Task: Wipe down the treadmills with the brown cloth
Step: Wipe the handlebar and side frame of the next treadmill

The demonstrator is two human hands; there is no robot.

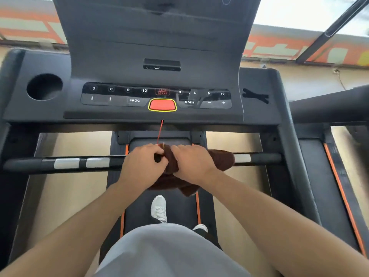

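Observation:
I stand on a dark treadmill whose console (155,96) fills the upper view. Its front handlebar (65,163) runs across the middle, black with silver grip plates. The brown cloth (221,159) is draped over the bar's centre and hangs down below it. My left hand (142,162) curls its fingers round the bar at the cloth's left edge, beside a red safety cord (160,131). My right hand (194,162) lies on top of the cloth, fingers bent over it and the bar. The two hands almost touch.
A round cup holder (44,86) sits at the console's left, and a red stop button (162,105) at its centre. The belt (179,206) with orange stripes lies below, my white shoe (159,208) on it. A second treadmill (327,176) stands to the right.

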